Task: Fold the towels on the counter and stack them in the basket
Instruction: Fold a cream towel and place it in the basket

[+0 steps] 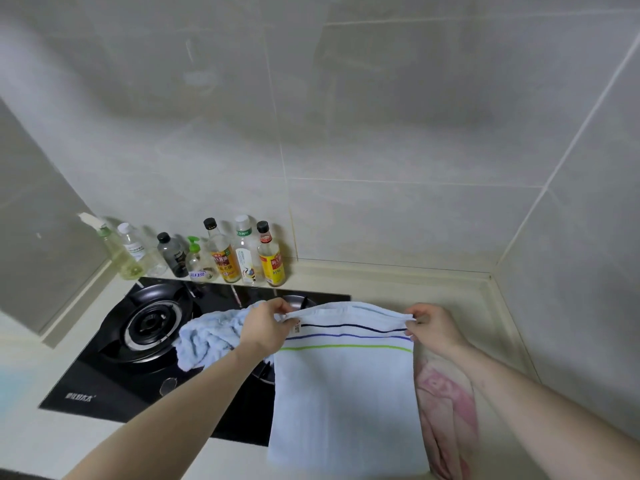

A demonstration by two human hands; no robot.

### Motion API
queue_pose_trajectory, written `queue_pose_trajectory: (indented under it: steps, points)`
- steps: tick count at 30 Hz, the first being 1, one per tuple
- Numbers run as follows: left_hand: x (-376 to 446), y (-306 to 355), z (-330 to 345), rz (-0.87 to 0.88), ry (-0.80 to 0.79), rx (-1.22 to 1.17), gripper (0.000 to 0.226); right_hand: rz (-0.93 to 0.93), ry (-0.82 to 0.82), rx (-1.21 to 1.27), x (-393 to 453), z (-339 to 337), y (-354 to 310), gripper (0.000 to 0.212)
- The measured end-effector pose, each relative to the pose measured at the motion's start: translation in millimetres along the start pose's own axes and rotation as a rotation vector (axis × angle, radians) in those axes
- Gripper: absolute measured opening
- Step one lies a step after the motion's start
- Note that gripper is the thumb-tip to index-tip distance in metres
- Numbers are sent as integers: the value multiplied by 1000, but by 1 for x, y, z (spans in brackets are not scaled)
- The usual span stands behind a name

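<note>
- Towel, white with striped band (346, 382), hangs doubled over the surface's (460, 289) front, between blue towel (207, 336) on the stove (138, 341) and pink towel (446, 410).
- Corners should stay matched and the top edge taut, I judge, before folding again.
- Left hand (266, 327) and right hand (433, 325) reach forward, fingers pinching the top corners.
- Basket unseen.
</note>
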State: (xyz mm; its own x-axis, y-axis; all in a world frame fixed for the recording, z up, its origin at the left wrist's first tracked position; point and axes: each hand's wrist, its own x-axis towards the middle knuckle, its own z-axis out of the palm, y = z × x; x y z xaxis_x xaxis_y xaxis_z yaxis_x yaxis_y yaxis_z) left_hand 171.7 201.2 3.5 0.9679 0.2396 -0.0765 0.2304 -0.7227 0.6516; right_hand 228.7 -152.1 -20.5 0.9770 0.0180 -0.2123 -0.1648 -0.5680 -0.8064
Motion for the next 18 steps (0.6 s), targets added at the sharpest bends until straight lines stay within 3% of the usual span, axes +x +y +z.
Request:
queue_pose_trajectory:
  steps: [2,5,9,13,18]
  points:
    - [-11,-3,-1,-19,-6,-40,13,21,-30,-41,-4,-2,13,17]
    - [-28,-7,-1,-34,-36,-198,10,8,-55,-132,-9,-5,32,33]
    - [-55,-14,-1,-58,-72,-325,6,-63,-30,-137,-25,-4,47,32]
    - [-80,-27,2,-17,-83,-312,12,-156,-40,-169,-61,-6,39,12]
    - [-107,-46,13,-7,-80,-255,11,-187,-115,-219,-96,-5,48,20]
